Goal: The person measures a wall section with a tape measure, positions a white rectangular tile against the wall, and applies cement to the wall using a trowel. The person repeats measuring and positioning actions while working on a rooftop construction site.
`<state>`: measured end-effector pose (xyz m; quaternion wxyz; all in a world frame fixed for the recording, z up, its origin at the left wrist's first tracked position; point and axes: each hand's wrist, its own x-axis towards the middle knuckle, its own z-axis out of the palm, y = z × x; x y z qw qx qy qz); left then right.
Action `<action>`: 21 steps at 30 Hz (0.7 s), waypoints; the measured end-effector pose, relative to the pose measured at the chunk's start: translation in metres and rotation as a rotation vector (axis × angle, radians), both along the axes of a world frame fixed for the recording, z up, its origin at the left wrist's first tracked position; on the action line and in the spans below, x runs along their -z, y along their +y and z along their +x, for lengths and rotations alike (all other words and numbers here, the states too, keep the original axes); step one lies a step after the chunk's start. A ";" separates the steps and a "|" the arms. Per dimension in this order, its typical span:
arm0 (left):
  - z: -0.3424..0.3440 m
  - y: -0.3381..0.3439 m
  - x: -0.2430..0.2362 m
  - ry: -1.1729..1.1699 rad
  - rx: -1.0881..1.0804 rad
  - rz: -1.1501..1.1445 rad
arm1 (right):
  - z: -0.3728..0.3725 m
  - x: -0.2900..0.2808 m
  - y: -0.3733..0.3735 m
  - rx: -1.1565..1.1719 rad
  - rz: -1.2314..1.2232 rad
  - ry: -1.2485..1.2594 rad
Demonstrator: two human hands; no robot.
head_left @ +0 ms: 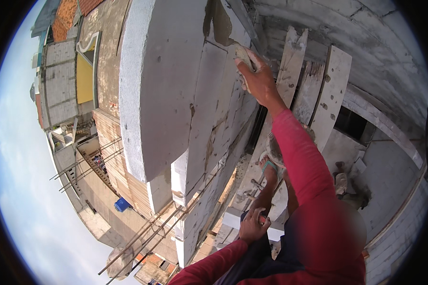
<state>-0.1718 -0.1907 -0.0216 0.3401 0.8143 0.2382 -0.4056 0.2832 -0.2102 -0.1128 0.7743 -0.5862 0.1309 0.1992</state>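
Observation:
My right hand (259, 80), arm stretched far forward, is closed round the pale, mortar-crusted handle of a trowel (242, 54). Its tip end meets the face of a wall of light grey blocks (171, 71), at a grey-brown mortar patch (221, 26). I cannot clearly part blade from mortar there. Low down, my left hand (254, 230) rests by my thigh with curled fingers. Something small and reddish shows between them, too little to name. Beneath my right forearm a round, mortar-smeared container (273, 147) is partly hidden.
I stand on worn planks (325, 99), one sandalled foot (269, 168) showing. Thin metal rods (147, 237) stick out past the wall on the left, where the drop opens to lower buildings. A dark opening (351, 123) lies right of the planks; a stained sack-like heap (349, 187) sits below it.

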 end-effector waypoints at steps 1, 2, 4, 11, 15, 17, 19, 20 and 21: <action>0.002 0.000 -0.002 0.017 -0.007 0.003 | 0.000 -0.005 -0.003 0.018 0.082 0.027; 0.005 -0.001 -0.004 0.034 -0.014 0.007 | 0.001 -0.011 -0.005 0.036 0.164 0.055; 0.006 0.000 -0.005 0.039 -0.010 0.011 | 0.014 -0.025 -0.013 0.020 0.165 0.091; -0.003 0.003 -0.009 0.042 -0.015 -0.001 | 0.016 -0.052 -0.024 -0.129 0.030 0.082; -0.002 0.006 -0.009 0.024 0.028 0.015 | 0.011 -0.058 -0.021 -0.113 -0.063 0.104; 0.001 0.006 -0.008 -0.047 0.032 0.024 | -0.001 -0.059 -0.017 -0.150 -0.035 0.091; 0.004 0.006 -0.006 -0.075 0.032 0.027 | -0.023 -0.072 -0.015 -0.193 -0.056 0.080; 0.006 0.006 -0.006 -0.063 0.034 0.026 | -0.036 -0.077 -0.016 -0.213 -0.066 0.080; 0.007 0.006 -0.006 -0.052 0.034 0.026 | -0.049 -0.077 -0.020 -0.250 -0.065 0.092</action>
